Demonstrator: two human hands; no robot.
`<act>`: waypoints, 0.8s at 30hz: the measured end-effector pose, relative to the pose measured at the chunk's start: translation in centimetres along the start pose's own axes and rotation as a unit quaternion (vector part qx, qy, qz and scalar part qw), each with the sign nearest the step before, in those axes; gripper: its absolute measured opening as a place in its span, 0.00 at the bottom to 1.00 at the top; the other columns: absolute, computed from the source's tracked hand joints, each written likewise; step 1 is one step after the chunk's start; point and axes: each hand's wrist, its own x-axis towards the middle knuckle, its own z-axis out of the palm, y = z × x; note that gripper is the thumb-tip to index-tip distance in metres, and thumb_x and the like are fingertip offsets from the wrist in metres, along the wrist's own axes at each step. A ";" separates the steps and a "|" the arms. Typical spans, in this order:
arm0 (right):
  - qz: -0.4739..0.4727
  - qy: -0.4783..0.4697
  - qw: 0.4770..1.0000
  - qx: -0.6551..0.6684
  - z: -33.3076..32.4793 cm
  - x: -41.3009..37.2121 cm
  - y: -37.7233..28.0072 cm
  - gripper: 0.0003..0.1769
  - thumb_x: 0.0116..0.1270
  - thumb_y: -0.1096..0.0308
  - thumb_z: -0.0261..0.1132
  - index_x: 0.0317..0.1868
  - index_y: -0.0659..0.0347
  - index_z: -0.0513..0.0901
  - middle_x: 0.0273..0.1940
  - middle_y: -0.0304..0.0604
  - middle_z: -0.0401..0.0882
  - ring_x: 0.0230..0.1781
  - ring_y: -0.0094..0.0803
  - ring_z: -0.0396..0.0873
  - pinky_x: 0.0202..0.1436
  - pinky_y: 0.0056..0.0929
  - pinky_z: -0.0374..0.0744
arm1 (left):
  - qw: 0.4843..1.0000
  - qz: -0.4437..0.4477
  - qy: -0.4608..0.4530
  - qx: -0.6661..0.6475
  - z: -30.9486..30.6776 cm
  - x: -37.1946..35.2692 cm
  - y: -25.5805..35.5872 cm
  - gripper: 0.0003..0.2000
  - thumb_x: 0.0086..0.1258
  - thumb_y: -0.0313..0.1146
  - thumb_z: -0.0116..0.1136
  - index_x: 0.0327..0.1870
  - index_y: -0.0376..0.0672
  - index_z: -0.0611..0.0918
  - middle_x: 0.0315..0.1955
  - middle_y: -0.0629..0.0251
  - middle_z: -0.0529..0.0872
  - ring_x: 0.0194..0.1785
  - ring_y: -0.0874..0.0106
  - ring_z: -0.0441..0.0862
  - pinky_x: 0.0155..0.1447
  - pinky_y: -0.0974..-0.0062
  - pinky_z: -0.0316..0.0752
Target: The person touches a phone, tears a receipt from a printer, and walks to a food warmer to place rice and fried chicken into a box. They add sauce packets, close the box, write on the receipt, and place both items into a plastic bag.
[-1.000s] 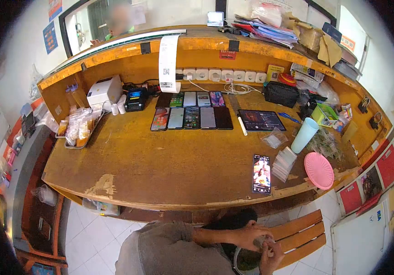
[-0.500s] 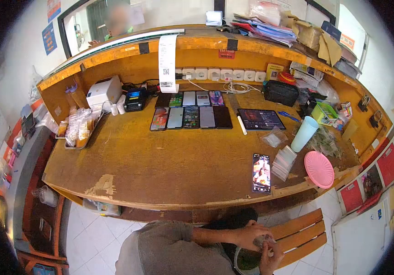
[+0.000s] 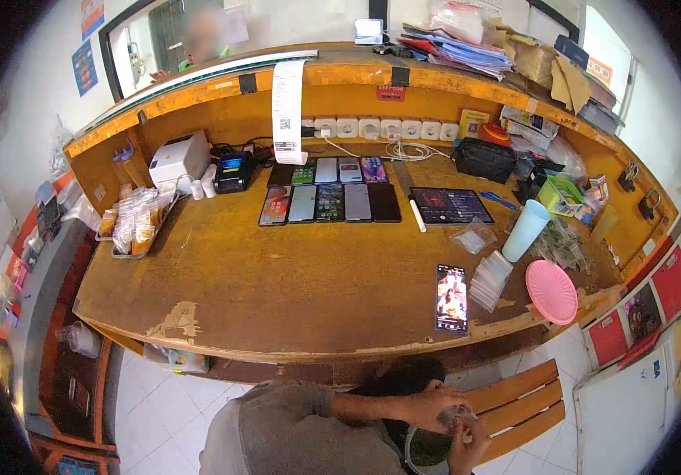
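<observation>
Your left hand [image 3: 433, 408] & right hand [image 3: 468, 445] meet low by your lap. Both pinch a small crumpled clear plastic pouch [image 3: 455, 416] betw. curled fingertips, just above a round dark-rimmed container [image 3: 415, 455]; contents too small to tell. Prob. v. light, soft, slippery film, so grip its edge, not the middle, w/ a gentle pinch. Further out on the worn wooden counter [image 3: 277, 293]: lit black smartphone [image 3: 451, 299], stack of clear pouches [image 3: 491, 280], round pink plastic lid [image 3: 552, 293].
</observation>
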 end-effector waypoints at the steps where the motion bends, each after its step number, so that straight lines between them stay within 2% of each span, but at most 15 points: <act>1: -0.007 0.004 1.000 -0.001 0.1 0.0 0.1 0.05 0.66 0.73 0.67 0.41 0.65 0.84 0.43 0.49 0.86 0.35 0.38 0.82 0.35 0.30 0.77 | 0.999 -0.022 -0.031 -0.001 -0.5 0.2 0.4 0.34 0.56 0.46 0.70 0.65 0.45 0.73 0.58 0.60 0.77 0.65 0.63 0.70 0.64 0.58 0.52; 2: -0.013 0.009 1.000 -0.002 0.1 0.0 0.2 0.05 0.66 0.73 0.67 0.41 0.65 0.84 0.43 0.49 0.86 0.34 0.37 0.82 0.34 0.30 0.77 | 0.997 -0.045 -0.062 -0.003 -0.8 0.3 0.8 0.35 0.55 0.46 0.70 0.65 0.45 0.73 0.59 0.59 0.77 0.65 0.63 0.69 0.64 0.58 0.52; 5: 0.004 -0.015 1.000 0.021 0.3 -1.0 1.9 0.05 0.66 0.73 0.67 0.41 0.64 0.84 0.43 0.49 0.86 0.33 0.36 0.80 0.33 0.30 0.76 | 0.998 -0.041 -0.052 -0.016 -0.3 0.3 0.4 0.34 0.55 0.45 0.70 0.64 0.45 0.73 0.59 0.59 0.77 0.66 0.62 0.69 0.64 0.58 0.53; 11: -0.017 0.005 1.000 -0.011 0.2 -0.4 0.7 0.05 0.66 0.73 0.67 0.41 0.64 0.84 0.41 0.48 0.85 0.31 0.35 0.79 0.32 0.30 0.75 | 0.999 -0.020 -0.030 -0.019 -0.1 0.2 0.1 0.33 0.54 0.44 0.70 0.63 0.46 0.74 0.57 0.60 0.78 0.64 0.63 0.71 0.62 0.58 0.52; 18: 0.011 -0.008 1.000 -0.009 0.0 -0.1 0.2 0.05 0.66 0.72 0.67 0.40 0.65 0.85 0.38 0.49 0.85 0.31 0.36 0.79 0.31 0.31 0.75 | 0.997 -0.034 -0.054 -0.031 -0.5 0.3 0.5 0.33 0.55 0.45 0.70 0.63 0.50 0.74 0.55 0.62 0.78 0.62 0.64 0.71 0.62 0.58 0.53; 20: -0.023 0.004 0.999 -0.034 0.2 -0.1 0.6 0.05 0.66 0.72 0.67 0.39 0.65 0.85 0.36 0.48 0.84 0.30 0.37 0.79 0.31 0.31 0.74 | 0.998 -0.025 -0.049 -0.012 -0.1 0.4 0.0 0.36 0.55 0.46 0.70 0.67 0.52 0.71 0.57 0.61 0.77 0.63 0.62 0.70 0.63 0.56 0.52; 24: -0.012 0.003 1.000 -0.026 0.0 -0.2 0.6 0.05 0.66 0.73 0.67 0.38 0.65 0.86 0.35 0.48 0.84 0.29 0.38 0.79 0.30 0.32 0.74 | 0.999 -0.021 0.003 -0.031 -2.1 0.0 2.5 0.41 0.55 0.49 0.70 0.71 0.50 0.67 0.60 0.58 0.74 0.65 0.59 0.67 0.65 0.54 0.53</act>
